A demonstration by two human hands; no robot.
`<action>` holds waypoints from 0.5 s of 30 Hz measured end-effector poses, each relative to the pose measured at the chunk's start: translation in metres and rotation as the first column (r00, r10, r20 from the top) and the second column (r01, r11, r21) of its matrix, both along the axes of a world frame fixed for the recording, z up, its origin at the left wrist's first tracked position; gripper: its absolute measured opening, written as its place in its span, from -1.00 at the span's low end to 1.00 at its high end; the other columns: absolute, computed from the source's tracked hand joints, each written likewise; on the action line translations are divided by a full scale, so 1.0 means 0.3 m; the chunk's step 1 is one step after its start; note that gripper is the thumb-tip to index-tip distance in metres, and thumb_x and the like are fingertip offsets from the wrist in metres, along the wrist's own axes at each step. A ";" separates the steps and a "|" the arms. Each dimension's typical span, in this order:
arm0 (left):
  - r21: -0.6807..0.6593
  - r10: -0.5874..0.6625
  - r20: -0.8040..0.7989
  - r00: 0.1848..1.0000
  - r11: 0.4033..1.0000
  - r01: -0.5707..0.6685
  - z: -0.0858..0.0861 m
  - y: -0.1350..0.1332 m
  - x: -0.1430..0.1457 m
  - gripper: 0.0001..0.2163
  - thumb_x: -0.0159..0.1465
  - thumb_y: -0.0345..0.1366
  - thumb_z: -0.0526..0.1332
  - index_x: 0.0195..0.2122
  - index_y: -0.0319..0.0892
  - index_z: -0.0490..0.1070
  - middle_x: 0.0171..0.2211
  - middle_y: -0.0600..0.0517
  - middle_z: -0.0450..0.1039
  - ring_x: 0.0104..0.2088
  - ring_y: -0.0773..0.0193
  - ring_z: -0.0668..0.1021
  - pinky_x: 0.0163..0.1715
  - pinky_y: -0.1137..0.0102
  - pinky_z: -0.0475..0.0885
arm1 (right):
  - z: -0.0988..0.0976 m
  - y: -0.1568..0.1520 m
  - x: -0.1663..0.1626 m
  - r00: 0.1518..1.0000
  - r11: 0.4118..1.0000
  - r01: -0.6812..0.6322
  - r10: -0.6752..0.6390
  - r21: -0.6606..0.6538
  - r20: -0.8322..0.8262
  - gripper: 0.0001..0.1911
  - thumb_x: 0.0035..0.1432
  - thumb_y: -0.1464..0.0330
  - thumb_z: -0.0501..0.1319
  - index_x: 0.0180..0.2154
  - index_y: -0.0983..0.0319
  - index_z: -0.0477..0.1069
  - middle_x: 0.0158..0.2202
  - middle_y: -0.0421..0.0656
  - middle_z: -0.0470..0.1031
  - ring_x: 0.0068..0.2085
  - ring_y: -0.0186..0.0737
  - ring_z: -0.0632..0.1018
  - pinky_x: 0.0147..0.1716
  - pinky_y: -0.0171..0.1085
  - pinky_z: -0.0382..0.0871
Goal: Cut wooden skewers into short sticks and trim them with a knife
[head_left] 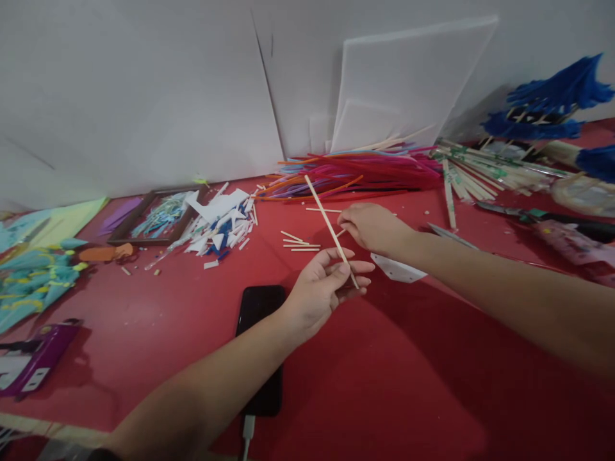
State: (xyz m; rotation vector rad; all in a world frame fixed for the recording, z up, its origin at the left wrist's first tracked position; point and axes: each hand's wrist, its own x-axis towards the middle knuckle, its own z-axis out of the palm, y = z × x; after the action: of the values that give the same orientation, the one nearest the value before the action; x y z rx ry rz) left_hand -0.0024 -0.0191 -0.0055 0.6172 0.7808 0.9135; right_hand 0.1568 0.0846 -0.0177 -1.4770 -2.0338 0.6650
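Observation:
My left hand pinches the lower end of a long thin wooden stick, which slants up and away over the red table. My right hand is closed just beyond it, fingers curled near a short stick piece at its fingertips; what it holds, if anything, is hidden. Several short cut stick pieces lie on the table just left of both hands. A white cut-out piece lies under my right wrist.
A black phone on a cable lies under my left forearm. Coloured straws and wrapped chopsticks are piled at the back. White and blue paper scraps, a wooden frame, white boards, blue feathers and a purple tool surround them.

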 end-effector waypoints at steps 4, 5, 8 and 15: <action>0.136 0.036 -0.179 0.983 0.991 -0.012 -0.027 0.001 -0.002 -0.87 0.19 -0.38 0.40 -0.23 -0.21 0.57 -0.38 0.08 0.57 -0.49 0.47 0.52 -0.34 0.47 0.48 | 0.011 -0.002 0.037 0.976 0.996 0.091 -0.091 -0.010 -0.197 -0.95 0.07 0.43 0.24 -0.42 0.18 0.44 -0.38 -0.13 0.54 -0.26 -0.12 0.56 -0.15 -0.13 0.42; 0.182 0.059 -0.219 0.974 0.983 -0.019 -0.032 0.001 -0.002 -0.85 0.17 -0.35 0.42 -0.23 -0.20 0.59 -0.39 0.09 0.56 -0.50 0.48 0.50 -0.34 0.47 0.47 | 0.016 -0.004 0.055 0.958 0.993 0.117 -0.120 -0.026 -0.261 -0.99 0.07 0.40 0.26 -0.39 0.17 0.44 -0.39 -0.14 0.53 -0.29 -0.14 0.56 -0.19 -0.13 0.44; 0.322 0.133 -0.279 0.951 0.946 -0.038 -0.037 -0.005 -0.005 -0.80 0.09 -0.27 0.47 -0.25 -0.17 0.61 -0.41 0.09 0.55 -0.47 0.45 0.49 -0.36 0.47 0.45 | 0.042 -0.024 0.131 0.867 0.982 0.165 -0.189 -0.093 -0.460 -0.86 0.02 0.29 0.31 -0.33 0.14 0.41 -0.41 -0.18 0.51 -0.38 -0.21 0.55 -0.30 -0.14 0.49; 0.484 0.034 -0.235 0.971 0.871 0.086 -0.012 -0.031 -0.003 -0.76 0.05 -0.15 0.51 -0.46 -0.19 0.56 -0.43 0.02 0.58 -0.44 0.38 0.53 -0.42 0.45 0.44 | 0.129 -0.137 0.305 0.679 0.974 0.143 -0.226 -0.176 -0.699 -0.67 -0.19 0.19 0.45 -0.38 0.07 0.39 -0.42 -0.27 0.48 -0.41 -0.34 0.52 -0.32 -0.21 0.48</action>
State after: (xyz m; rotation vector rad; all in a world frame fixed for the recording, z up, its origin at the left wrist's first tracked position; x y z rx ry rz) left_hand -0.0032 -0.0283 -0.0090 1.2032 0.7489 1.0336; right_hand 0.2483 0.0434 0.0211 -1.1810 -1.2336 1.0755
